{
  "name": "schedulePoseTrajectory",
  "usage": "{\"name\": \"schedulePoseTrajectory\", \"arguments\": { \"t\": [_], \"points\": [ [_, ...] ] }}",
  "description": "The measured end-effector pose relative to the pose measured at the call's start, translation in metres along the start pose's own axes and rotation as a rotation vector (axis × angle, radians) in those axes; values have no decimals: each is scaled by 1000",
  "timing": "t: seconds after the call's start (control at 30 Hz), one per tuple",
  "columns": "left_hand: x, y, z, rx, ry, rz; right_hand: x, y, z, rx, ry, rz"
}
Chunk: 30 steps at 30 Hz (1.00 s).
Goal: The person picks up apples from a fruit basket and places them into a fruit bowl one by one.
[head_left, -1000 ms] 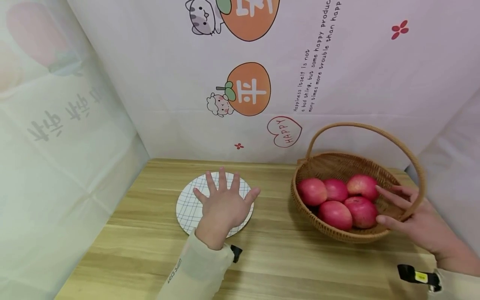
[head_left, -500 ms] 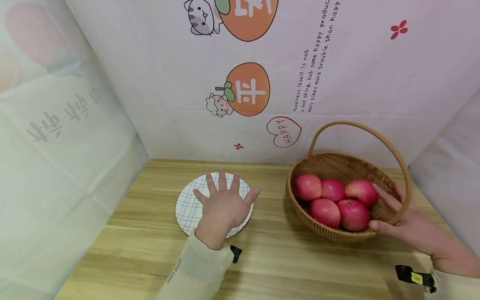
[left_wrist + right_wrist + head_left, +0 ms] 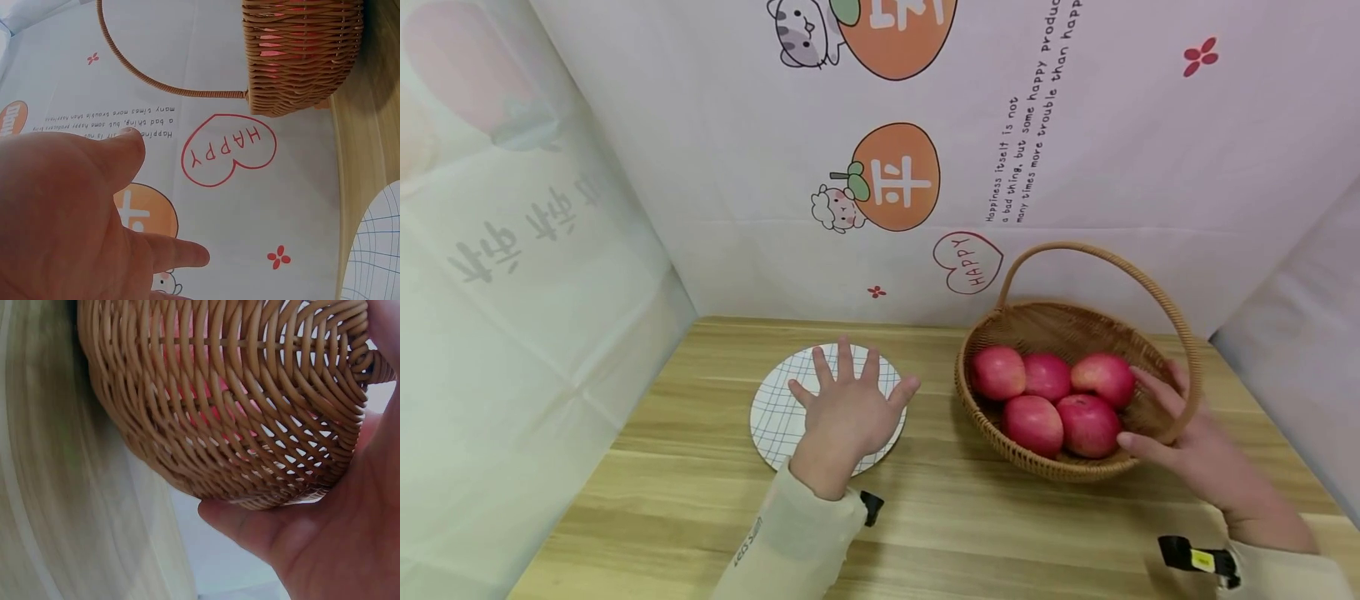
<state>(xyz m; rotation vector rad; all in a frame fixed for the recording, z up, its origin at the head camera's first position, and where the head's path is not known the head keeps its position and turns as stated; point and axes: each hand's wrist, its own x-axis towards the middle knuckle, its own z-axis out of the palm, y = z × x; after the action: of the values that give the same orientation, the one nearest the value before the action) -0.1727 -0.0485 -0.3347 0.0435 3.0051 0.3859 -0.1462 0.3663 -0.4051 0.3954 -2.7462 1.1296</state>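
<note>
On the right side of the wooden tabletop point(image 3: 970, 517), the person's right hand point(image 3: 1198, 454) has the wicker basket point(image 3: 1052, 321) by its near rim. The thumb is tucked against the outer weave, as the right wrist view shows from below, and the fingers point(image 3: 1153, 392) curl over the edge beside the fruit. Five red apples point(image 3: 1052, 396) sit bunched inside, under the arched handle point(image 3: 1097, 250). The basket stands upright on the wood, well apart from the plate.

Over to the left, the left hand point(image 3: 847, 414) lies flat with its fingers spread and relaxed on the round, grid-patterned plate point(image 3: 775, 408), pressing it down rather than grasping it. A cartoon-printed backdrop point(image 3: 895, 179) hangs behind.

The tabletop is streaked with blur in the right wrist view, so I'd judge the step in hand to be shifting the basket across the wood while the plate is held steady.

Any further slide calls for a firm pinch on the rim and a level, low push, so the basket doesn't tip and roll the apples.
</note>
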Motion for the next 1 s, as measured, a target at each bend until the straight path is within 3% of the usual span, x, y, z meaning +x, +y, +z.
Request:
{"name": "schedulePoseTrajectory", "arguments": {
  "t": [0.33,0.47,0.57,0.8,0.9,1.0],
  "points": [
    [-1,-1,-2,-7,2,4,2,-18,15,19,-7,35],
    [1,-2,-3,-34,8,56,1,-21,17,13,-19,38],
    [5,-3,-6,-84,10,180,2,-22,18,10,-27,37],
    [28,1,-18,-182,-7,624,3,-19,18,10,-44,38],
    [36,10,-22,-191,-31,740,4,-17,18,4,-50,36],
    [39,25,-24,-196,-73,813,3,-17,17,12,-48,30]
  ]
}}
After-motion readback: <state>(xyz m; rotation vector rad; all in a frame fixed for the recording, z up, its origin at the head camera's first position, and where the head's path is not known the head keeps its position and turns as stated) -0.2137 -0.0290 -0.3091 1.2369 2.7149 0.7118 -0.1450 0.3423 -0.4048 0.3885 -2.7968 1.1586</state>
